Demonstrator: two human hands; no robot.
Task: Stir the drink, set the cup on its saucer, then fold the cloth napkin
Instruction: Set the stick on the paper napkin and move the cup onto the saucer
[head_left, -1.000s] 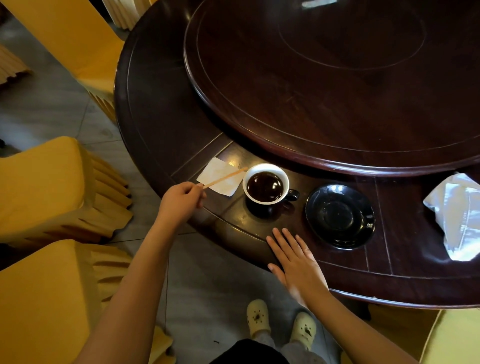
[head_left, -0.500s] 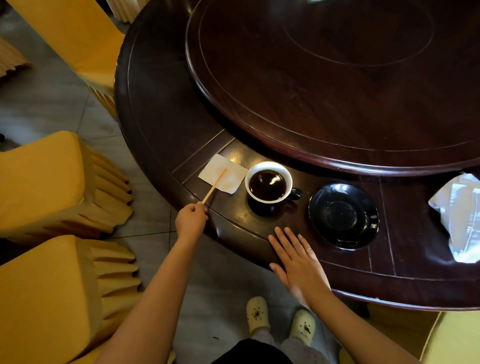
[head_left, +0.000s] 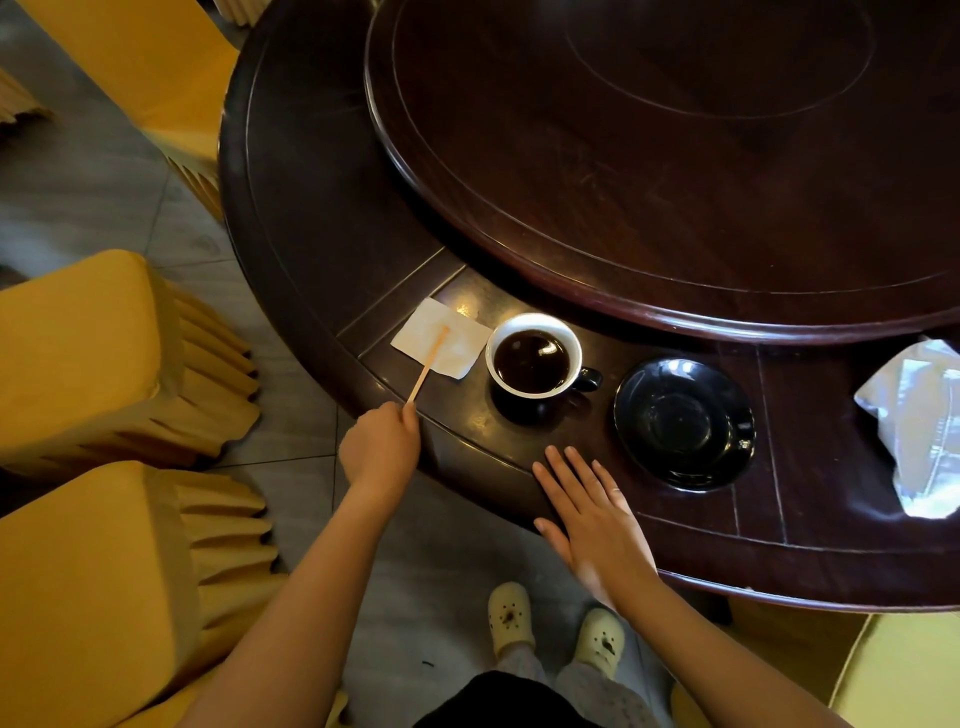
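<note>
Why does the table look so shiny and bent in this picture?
Head view: light glares off the dark table, saucer and coffee in the cup; the wide-angle lens bows the lazy Susan's edge; the image is sharp, though the table's far side falls into shadow.

Full black cup (head_left: 533, 358) stands between white napkin (head_left: 441, 337) and empty saucer (head_left: 684, 423).

Cup (head_left: 533, 356) on table (head_left: 311, 218), before the turntable (head_left: 675, 156). At cup's 9 o'clock, paper square (head_left: 457, 338) bearing stirrer (head_left: 428, 364) tip. At 3 o'clock, saucer (head_left: 684, 423); farther out, cloth napkin (head_left: 919, 431). At 6 o'clock, right hand (head_left: 592, 514) flat on table edge.
</note>
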